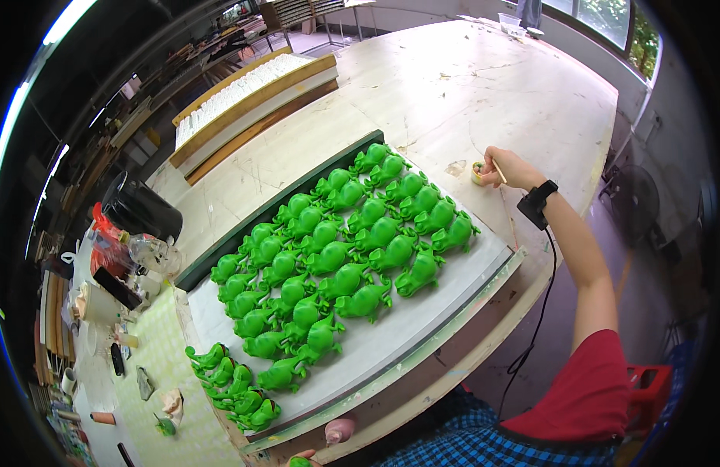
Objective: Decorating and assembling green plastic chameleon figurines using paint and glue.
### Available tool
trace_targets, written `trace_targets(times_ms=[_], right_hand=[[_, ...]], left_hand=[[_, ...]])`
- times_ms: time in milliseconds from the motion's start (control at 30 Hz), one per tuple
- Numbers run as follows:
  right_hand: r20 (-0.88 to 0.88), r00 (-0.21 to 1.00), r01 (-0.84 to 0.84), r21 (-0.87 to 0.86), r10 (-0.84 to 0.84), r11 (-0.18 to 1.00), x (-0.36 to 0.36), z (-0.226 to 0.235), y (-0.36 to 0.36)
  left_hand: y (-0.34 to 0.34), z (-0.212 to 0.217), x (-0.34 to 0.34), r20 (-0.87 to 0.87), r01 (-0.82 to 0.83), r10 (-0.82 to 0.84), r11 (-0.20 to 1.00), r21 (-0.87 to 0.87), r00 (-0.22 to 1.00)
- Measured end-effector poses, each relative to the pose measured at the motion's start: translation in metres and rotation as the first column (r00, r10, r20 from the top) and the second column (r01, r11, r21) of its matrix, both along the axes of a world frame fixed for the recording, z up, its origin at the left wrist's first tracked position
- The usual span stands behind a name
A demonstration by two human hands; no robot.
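Note:
My right hand point(514, 167), stretched far out over the table, is closed around a thin wooden paintbrush point(498, 171). Its fingers are right at a small yellowish paint pot point(477, 173); the brush tip is hidden. At the lower edge only the fingertips of my left hand point(304, 454) show, closed on a green figurine point(300, 462) that is mostly cut off. Between the hands lies a white-lined tray point(391, 327) with rows of green animal figurines point(329, 257) with curled tails. Several at its near left corner point(234, 389) face another way, with dark and red marks showing.
A pink rounded object point(339, 430) sits at the tray's near edge. Another wooden tray point(255, 97) of white pieces stands farther back. To the left are a black bucket point(142, 206), a red bag point(107, 241), clear plastic containers and small tools. A cable point(537, 335) hangs from my right wrist.

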State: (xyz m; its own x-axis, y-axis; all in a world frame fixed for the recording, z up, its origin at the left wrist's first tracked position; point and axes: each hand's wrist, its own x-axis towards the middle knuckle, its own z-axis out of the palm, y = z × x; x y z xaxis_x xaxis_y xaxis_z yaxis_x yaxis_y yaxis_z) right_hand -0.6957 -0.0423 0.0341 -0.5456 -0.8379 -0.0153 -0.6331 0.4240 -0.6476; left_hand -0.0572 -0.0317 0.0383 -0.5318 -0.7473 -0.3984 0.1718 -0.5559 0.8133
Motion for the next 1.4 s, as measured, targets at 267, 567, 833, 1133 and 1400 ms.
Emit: trace_targets(times_ms=[267, 567, 833, 1133, 1400], right_hand=[[-0.069, 0.987, -0.161, -0.302, 0.147, 0.94, -0.003, -0.007, 0.007], [-0.387, 0.921, -0.059, -0.02, 0.046, 0.998, -0.009, -0.007, -0.007], [-0.566, 0.821, -0.234, -0.212, 0.076, 0.949, -0.005, -0.02, -0.018], [-0.406, 0.875, 0.132, -0.321, -0.262, 0.938, -0.024, 0.041, 0.035], [0.049, 0.999, 0.024, -0.428, -0.003, 0.904, -0.035, 0.033, 0.074]], left_hand=[[0.003, 0.012, -0.007, 0.055, 0.019, -0.017, 0.999, -0.038, 0.998], [0.005, 0.008, -0.013, 0.052, 0.036, -0.031, 0.996, -0.084, 0.998], [0.007, 0.011, -0.013, 0.065, 0.049, -0.044, 0.996, -0.073, 0.997], [0.005, 0.015, -0.011, 0.07, 0.038, -0.032, 0.995, -0.094, 0.997], [-0.005, -0.009, 0.003, -0.046, -0.013, 0.008, 0.994, -0.111, 0.999]])
